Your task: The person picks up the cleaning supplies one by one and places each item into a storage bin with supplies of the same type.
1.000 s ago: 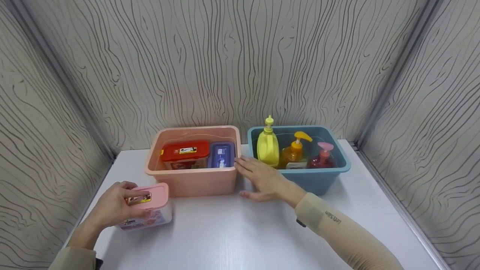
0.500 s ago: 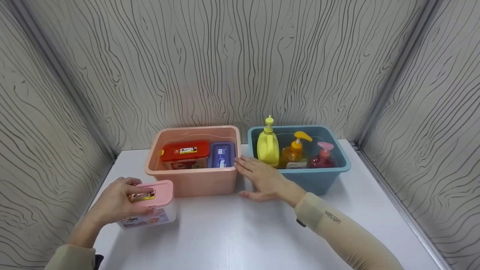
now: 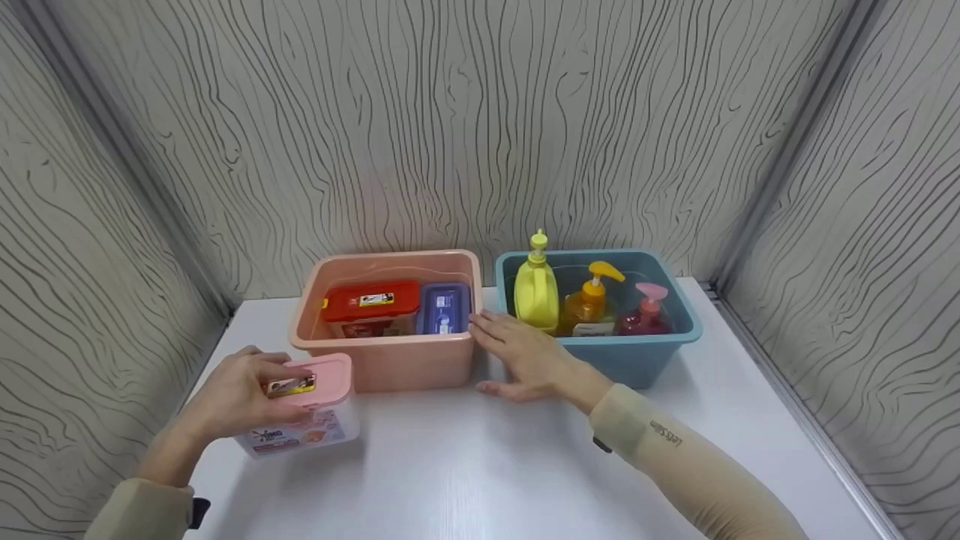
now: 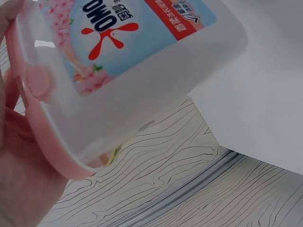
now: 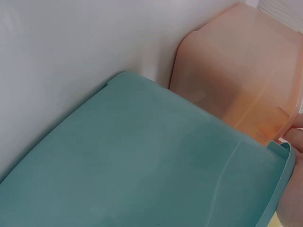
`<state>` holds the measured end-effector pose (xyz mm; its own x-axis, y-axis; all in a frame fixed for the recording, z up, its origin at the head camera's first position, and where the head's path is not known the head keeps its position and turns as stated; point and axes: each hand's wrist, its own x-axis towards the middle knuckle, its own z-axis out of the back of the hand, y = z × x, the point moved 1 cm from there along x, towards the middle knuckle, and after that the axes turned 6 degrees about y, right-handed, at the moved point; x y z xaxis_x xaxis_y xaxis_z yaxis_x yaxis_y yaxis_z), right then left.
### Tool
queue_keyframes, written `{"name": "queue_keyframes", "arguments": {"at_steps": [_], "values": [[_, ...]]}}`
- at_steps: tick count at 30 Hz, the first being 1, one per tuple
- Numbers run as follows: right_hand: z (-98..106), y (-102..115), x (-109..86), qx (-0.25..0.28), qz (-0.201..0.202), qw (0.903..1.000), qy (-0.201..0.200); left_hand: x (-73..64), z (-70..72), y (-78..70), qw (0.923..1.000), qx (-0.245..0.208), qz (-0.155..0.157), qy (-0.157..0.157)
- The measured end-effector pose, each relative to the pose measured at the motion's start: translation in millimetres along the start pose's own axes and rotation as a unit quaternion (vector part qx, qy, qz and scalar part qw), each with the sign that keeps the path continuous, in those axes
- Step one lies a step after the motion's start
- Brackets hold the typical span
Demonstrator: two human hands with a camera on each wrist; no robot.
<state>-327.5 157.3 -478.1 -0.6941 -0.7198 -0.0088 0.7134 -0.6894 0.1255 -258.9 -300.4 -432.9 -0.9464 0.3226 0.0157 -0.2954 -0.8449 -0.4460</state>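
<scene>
My left hand (image 3: 232,394) grips a clear tub with a pink lid (image 3: 334,379) from above, fingers on one side of the lid and thumb on the near side. The tub's printed label (image 4: 113,33) reads OMO in the left wrist view. It is in front of the pink bin's (image 3: 405,367) left part, over the white table. My right hand (image 3: 529,360), fingers straight, has its fingertips at the pink bin's right rim and lies across the corner of the blue bin (image 3: 630,364). In the right wrist view only part of the right hand (image 5: 291,189) shows at the right edge.
Inside the pink bin are a red-lidded tub (image 3: 371,300) and a blue-lidded tub (image 3: 445,307). The blue bin holds a yellow pump bottle (image 3: 536,296), an orange pump bottle (image 3: 585,307) and a red pump bottle (image 3: 645,319). Patterned panels (image 3: 450,135) enclose the white table (image 3: 450,465).
My left hand has carried the pink-lidded tub slightly to the right and toward the back, closer to the pink bin. The right hand and both bins have stayed put.
</scene>
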Motion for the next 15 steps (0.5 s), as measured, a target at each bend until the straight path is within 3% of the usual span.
{"name": "queue_keyframes", "arguments": {"at_steps": [8, 15], "values": [[1.6, 1.7, -1.6, -0.016, -0.002, 0.9999, -0.002, 1.1, 3.2, -3.9, 0.9993, 0.011, -0.031, -0.016], [1.9, 1.7, -1.3, -0.015, 0.003, 0.9999, -0.005, 4.1, 8.6, -13.0, 0.9999, 0.0, -0.009, -0.007]]}}
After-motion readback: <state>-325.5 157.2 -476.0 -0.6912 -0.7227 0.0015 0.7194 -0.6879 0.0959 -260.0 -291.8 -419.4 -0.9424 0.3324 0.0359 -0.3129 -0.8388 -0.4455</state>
